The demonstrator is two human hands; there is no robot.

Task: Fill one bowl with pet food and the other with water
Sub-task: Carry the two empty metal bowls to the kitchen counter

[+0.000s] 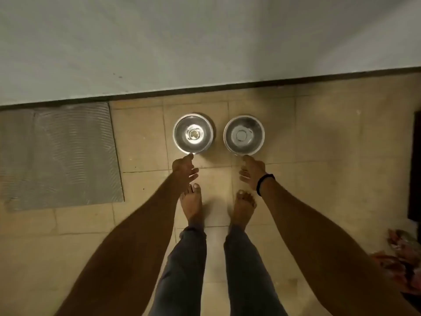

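- The two steel bowls sit side by side on the tiled floor (141,142), close to the wall's dark skirting and just ahead of the person's bare feet. The left bowl (193,134) and the right bowl (244,135) are near each other but apart.
- Both look empty and dry, with neither food nor water in them, so the task is judged to be at its start.
- Handling, as a judgement: thin stamped metal, so light and stiff, not fragile. The polished surface is smooth and would be slippery when wet. The rolled rim is the natural hold, with the thumb inside and the fingers under the lip. Once filled with water, a bowl would need level carrying.
- The left hand (184,171) reaches down with loosely spread fingers and holds nothing. Its leading fingertip (188,156) is at the near rim of the left bowl.
- The right hand (251,173), with a dark band (264,183) on its wrist, is likewise unclenched and empty. Its extended finger (247,158) points at the near rim of the right bowl.
- From this height it cannot be told whether either fingertip touches metal or stops just short.
- A ribbed grey mat (59,153) lies to the left, well apart from the bowls.
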